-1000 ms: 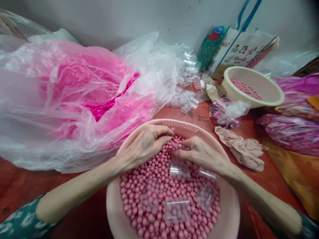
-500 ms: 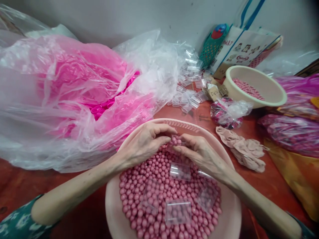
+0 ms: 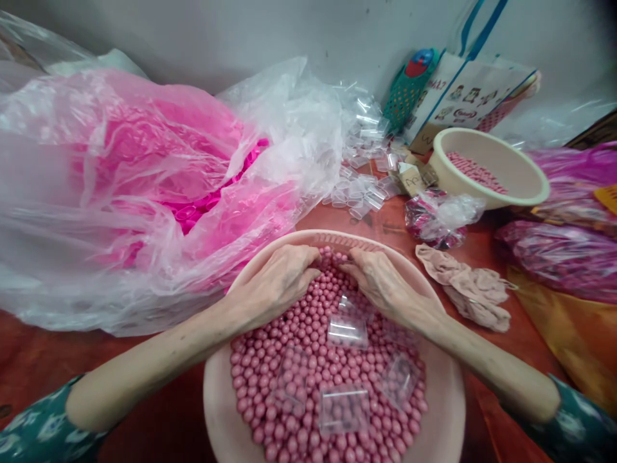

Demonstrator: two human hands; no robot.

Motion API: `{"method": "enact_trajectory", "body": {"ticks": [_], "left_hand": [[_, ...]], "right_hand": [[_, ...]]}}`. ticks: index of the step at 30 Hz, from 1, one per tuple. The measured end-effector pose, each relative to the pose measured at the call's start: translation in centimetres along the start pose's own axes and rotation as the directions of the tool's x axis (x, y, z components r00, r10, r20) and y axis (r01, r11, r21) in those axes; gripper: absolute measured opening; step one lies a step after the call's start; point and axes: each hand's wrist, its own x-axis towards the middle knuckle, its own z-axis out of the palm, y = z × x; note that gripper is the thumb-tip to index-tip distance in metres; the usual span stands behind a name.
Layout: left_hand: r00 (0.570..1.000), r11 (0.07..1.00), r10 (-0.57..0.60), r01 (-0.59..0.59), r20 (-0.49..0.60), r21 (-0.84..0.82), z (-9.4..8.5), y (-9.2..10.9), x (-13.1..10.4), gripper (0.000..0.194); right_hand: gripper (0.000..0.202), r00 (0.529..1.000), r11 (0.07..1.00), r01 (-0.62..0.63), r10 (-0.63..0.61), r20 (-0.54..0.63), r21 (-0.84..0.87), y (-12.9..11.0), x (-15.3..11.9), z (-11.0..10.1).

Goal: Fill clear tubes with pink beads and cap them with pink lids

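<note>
A large pale pink basin (image 3: 218, 392) holds a heap of shiny pink beads (image 3: 318, 344). Both hands reach over it to its far side. There my left hand (image 3: 282, 276) touches the beads, thumb and forefinger apart, the fingertips partly hidden. Facing it, my right hand (image 3: 383, 276) has its fingers apart too, the tips down at the beads. A small mound of beads shows between the hands. Several clear plastic pieces lie on the heap, among them a short clear tube (image 3: 344, 410) in front and another clear piece (image 3: 348, 332) nearer the right hand.
Left stands a big clear plastic bag (image 3: 58, 257) with bright pink pieces. Loose clear tubes (image 3: 359, 193) lie behind the basin. To the right are a cream bowl (image 3: 525, 173) of beads, a small knotted bag (image 3: 441, 218), a beige cloth (image 3: 465, 286) and purple bags (image 3: 563, 257).
My hands have moved apart and lowered into the beads; the clear bead-filled piece between their fingers no longer shows there. Another clear piece now shows on the beads beside the right hand.
</note>
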Motion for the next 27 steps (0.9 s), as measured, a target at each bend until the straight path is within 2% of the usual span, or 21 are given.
{"method": "enact_trajectory", "body": {"ticks": [2, 5, 11, 13, 17, 20, 23, 25, 27], "left_hand": [[1.0, 1.0, 0.001, -0.001, -0.009, 0.008, -0.1, 0.2, 0.0, 0.023], [1.0, 1.0, -0.009, 0.01, -0.025, 0.009, -0.3, 0.5, 0.0, 0.02], [0.998, 1.0, -0.01, 0.011, -0.055, 0.006, -0.5, 0.5, 0.3, 0.018], [0.999, 1.0, -0.003, 0.004, -0.039, 0.016, -0.5, 0.4, 0.4, 0.018], [1.0, 0.999, 0.013, -0.013, -0.004, 0.046, -0.5, 0.3, 0.5, 0.019], [1.0, 0.998, 0.028, -0.027, -0.013, 0.064, -0.5, 0.4, 0.7, 0.019], [0.996, 0.996, 0.04, -0.034, -0.074, 0.086, -0.4, 0.8, 0.9, 0.017], [0.99, 0.994, 0.049, -0.035, -0.133, 0.102, -0.3, 1.3, 1.0, 0.016], [0.981, 0.992, 0.07, -0.05, -0.179, 0.112, -0.3, 1.9, 1.3, 0.019]], "right_hand": [[0.04, 1.0, 1.0, 0.016, -0.016, 0.012, 0.018, 0.1, 0.3, -0.1], [0.027, 1.0, 1.0, 0.011, -0.011, 0.005, 0.013, 0.0, 0.7, 0.1], [0.025, 0.999, 0.999, -0.027, 0.026, -0.041, -0.038, -0.4, 0.3, 0.4], [0.022, 1.0, 0.999, -0.008, 0.008, 0.009, -0.049, -0.2, -0.2, 0.4], [0.016, 0.98, 0.995, 0.044, -0.025, 0.199, -0.095, 0.0, -1.6, 0.8], [0.02, 0.99, 0.99, 0.038, -0.018, 0.142, -0.138, -0.1, -2.7, 1.4], [0.015, 0.992, 0.981, 0.064, -0.041, 0.123, -0.184, -0.6, -3.1, 1.4], [0.017, 0.995, 0.957, 0.051, -0.025, 0.095, -0.284, -1.3, -2.9, 0.8], [0.02, 1.0, 0.905, -0.008, 0.016, 0.015, -0.424, -2.1, -2.5, 0.1]]}}
